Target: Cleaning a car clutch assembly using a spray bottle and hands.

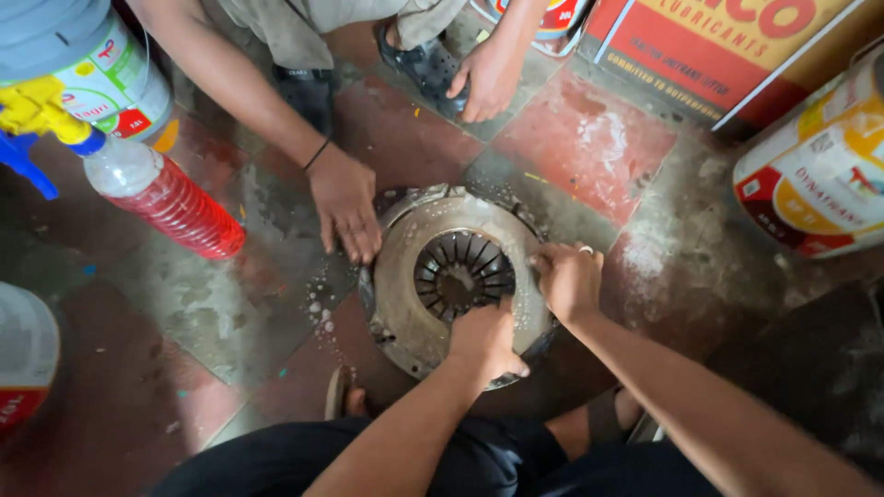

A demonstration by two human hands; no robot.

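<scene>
While a co-worker's hand (345, 204) steadies its rim, we grip the round metal disc (405, 276) on the floor: left hand (486, 339) and right hand (566, 279) both clenched on it.

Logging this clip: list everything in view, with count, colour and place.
Clutch plate: one, grey metal, round, on the floor at centre.
Spray bottle: one, clear with red liquid, lying upper left.
Buckets: two, pale with labels, far right and top left.
Sign: one, red and yellow, top right.
Floor: red and grey tiles, dusty.
Co-worker's hands: two, one on the plate's left rim, one on the floor at top.
Left hand: on the plate's lower part.
Right hand: on the plate's right rim.
</scene>
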